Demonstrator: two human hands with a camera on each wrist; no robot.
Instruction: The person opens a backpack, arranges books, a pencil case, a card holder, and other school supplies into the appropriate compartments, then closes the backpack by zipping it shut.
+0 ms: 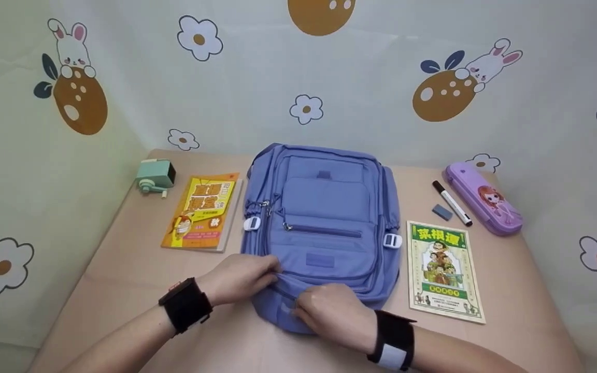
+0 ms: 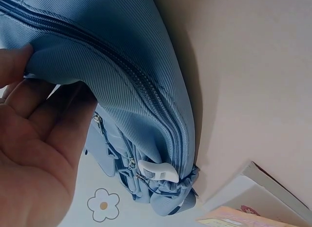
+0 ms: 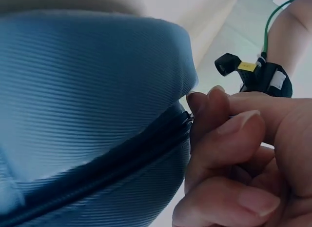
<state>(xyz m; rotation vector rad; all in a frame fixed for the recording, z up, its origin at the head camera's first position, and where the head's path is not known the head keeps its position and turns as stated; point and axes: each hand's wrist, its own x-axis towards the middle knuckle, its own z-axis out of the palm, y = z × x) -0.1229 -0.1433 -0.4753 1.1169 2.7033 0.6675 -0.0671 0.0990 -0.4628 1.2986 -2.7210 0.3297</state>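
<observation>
Backpack (image 1: 329,207): gripped by both hands
The left hand (image 1: 244,278) pinches fabric (image 2: 58,63) at the lower end; the right hand (image 1: 336,315), just beside it, pinches the metal slider (image 3: 188,118) of the zip (image 3: 100,182). The backpack lies beneath and beyond both hands.

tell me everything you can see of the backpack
The backpack is blue, its fabric ribbed, with layered front panels, several zips, a small label patch and a white buckle on each side. It lies front up on the table between an orange book and a green-covered book. At its near end the left hand pinches fabric beside a curved zip; the right hand pinches at that zip. Whether that zip is open is unclear.
</observation>
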